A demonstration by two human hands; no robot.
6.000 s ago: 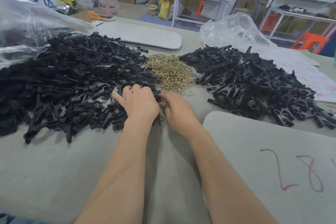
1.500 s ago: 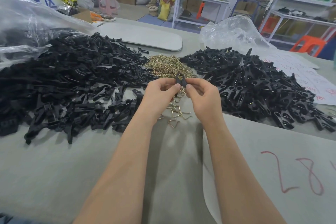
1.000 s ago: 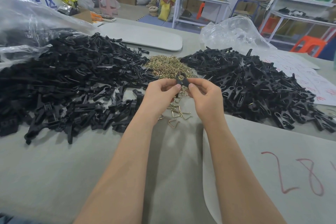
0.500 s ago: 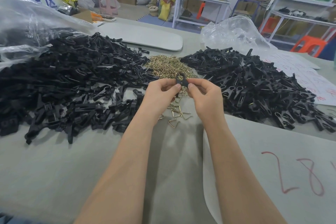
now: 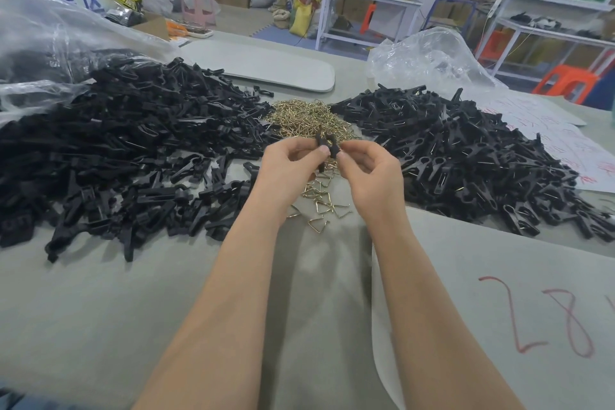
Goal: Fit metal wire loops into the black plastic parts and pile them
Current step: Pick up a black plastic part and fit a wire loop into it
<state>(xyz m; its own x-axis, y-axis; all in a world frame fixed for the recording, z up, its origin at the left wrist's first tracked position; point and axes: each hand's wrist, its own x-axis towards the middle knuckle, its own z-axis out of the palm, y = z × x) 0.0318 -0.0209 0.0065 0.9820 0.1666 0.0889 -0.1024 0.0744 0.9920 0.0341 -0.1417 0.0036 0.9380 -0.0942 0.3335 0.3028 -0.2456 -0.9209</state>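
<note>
Both arms reach out over the grey worktop (image 5: 100, 309), and the hands meet just above it. The left hand (image 5: 289, 163) and the right hand (image 5: 369, 170) are each curled, pinching a single black plastic part (image 5: 327, 146) between thumb and fingertips; it stands roughly upright between them. I cannot tell whether a wire sits in it.

Right behind the hands lies a heap of brass-coloured wire loops (image 5: 309, 120), and a few loose loops (image 5: 324, 203) are scattered on the worktop beneath the wrists. To the left spreads a large pile of black parts (image 5: 133, 150), spilling from a clear plastic bag (image 5: 50, 33). To the right is a second pile (image 5: 466, 156), with glints of wire among its pieces and another crumpled bag (image 5: 429, 60) behind it. A grey board with red numerals (image 5: 499, 293) lies under the right forearm.
</note>
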